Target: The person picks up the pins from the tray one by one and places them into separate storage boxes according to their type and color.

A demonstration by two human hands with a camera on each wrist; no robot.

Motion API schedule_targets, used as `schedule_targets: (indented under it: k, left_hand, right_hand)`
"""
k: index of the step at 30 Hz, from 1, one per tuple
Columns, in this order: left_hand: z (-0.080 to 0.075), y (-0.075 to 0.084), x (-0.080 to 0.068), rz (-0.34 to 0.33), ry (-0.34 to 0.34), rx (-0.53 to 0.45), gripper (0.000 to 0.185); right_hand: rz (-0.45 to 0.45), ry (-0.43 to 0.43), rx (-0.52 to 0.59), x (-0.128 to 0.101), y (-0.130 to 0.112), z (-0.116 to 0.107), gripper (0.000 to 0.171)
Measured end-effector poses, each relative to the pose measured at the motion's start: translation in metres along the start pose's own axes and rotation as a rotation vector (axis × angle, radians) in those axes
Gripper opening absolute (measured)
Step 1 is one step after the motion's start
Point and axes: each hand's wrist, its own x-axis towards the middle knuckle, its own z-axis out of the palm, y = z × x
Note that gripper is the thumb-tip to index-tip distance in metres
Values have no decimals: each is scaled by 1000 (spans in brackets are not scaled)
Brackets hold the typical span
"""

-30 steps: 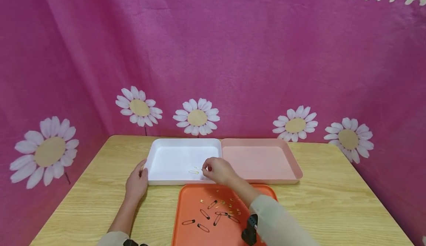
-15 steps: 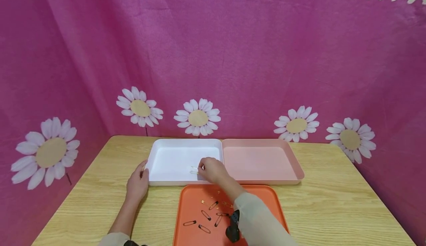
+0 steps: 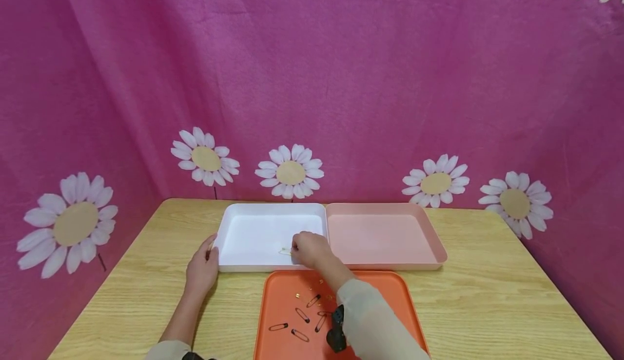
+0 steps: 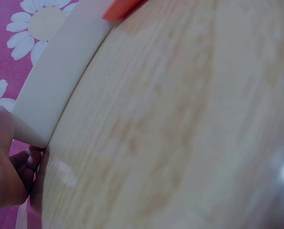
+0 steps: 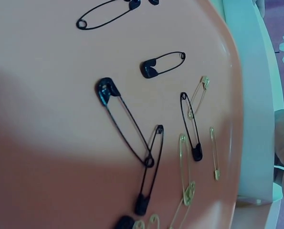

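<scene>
My left hand (image 3: 202, 268) holds the left end of the white tray (image 3: 253, 235); in the left wrist view, the thumb lies against the tray wall (image 4: 60, 76) and the fingers curl by its corner. Low over the right part of that tray, my right hand (image 3: 312, 249) pinches a small gold safety pin, mostly hidden by the fingers. Gold safety pins (image 3: 285, 251) show on the tray floor beside the fingertips. Nearer to me, the orange tray (image 3: 275, 349) carries several black safety pins (image 5: 148, 68) and smaller gold ones (image 5: 189, 193), partly covered by the right forearm.
A pink tray (image 3: 380, 238) adjoins the white tray's right side. All the trays stand on a wooden table (image 3: 487, 295). Behind the table hangs a magenta cloth (image 3: 361, 105) printed with daisies.
My right hand has shifted slightly left and lowered in the white tray, and its forearm now covers more of the orange tray. The left hand keeps its place on the white tray.
</scene>
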Motion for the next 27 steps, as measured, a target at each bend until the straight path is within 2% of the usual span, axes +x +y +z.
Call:
schedule_targets:
  k: [8,16,23,27]
  left_hand:
    - [1,0,0,-3,1,-2,47]
    - [0,-1,0,-7,0,5,47]
    - [1,-1,1,-13,-2,0,48]
    - [1,-1,1,-14,2,1,47]
  right_hand:
    - [8,-56,-1,1,1,-1,10]
    - [-10,-53,-9,-3,7,-5,13]
    - [-4,-23,88,-10,10,-11,15]
    - [-38,13,161,-16,11,-16,15]
